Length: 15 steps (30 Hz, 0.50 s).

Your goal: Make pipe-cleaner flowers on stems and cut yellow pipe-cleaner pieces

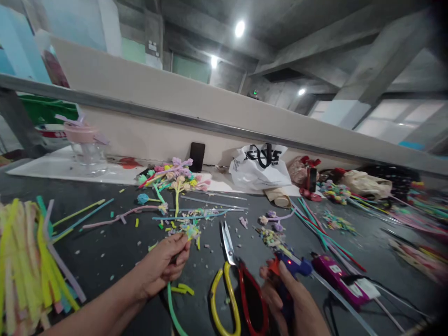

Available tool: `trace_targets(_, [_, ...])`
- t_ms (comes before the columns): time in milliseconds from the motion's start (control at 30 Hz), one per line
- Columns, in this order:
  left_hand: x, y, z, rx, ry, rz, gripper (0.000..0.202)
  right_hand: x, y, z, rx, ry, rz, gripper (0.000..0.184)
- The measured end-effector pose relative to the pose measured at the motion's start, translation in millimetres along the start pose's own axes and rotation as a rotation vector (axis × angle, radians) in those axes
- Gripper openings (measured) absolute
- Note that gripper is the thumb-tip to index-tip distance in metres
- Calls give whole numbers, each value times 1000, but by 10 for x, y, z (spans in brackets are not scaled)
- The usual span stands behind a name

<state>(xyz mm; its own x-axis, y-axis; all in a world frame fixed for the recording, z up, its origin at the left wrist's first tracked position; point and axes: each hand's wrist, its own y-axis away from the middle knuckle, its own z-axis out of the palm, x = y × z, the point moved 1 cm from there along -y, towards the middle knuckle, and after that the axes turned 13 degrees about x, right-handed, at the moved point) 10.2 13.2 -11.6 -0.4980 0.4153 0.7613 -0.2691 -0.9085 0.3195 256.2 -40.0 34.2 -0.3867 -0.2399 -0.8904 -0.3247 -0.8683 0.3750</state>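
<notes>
My left hand (171, 261) is closed, pinching a small fuzzy pipe-cleaner flower (192, 231) with yellow and pale blue tips. A green stem (172, 308) comes out below that fist; whether it joins the flower is hidden. My right hand (290, 298) is wrapped round a blue hot glue gun (296, 263) with an orange trigger and a small red light. A clear glue stick (345, 303) trails from its back. Between the hands lie scissors (228, 247), with a yellow loop and a red loop at the handle end.
Yellow and pink pipe cleaners (24, 266) are heaped at left. Finished fuzzy flowers (178, 179) lie at the back near a phone (197, 157). A white bag (259, 168) leans on the partition. A magenta box (341, 277) with cables sits at right; a clear jug (89, 154) stands back left.
</notes>
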Motion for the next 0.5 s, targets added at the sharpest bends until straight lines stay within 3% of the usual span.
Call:
trace_targets(133, [-6, -10, -26, -13, 12, 7, 23, 48, -186, -154, -49, -179, 190, 24])
trace_targets(267, [14, -24, -31, -13, 8, 9, 24, 56, -279, -202, 5, -250, 347, 19])
trace_targets(400, [33, -18, -26, -21, 13, -6, 24, 5, -325, -218, 53, -218, 379, 23])
trace_targets(500, [34, -23, -44, -25, 14, -4, 23, -28, -341, -259, 45, -68, 367, 28])
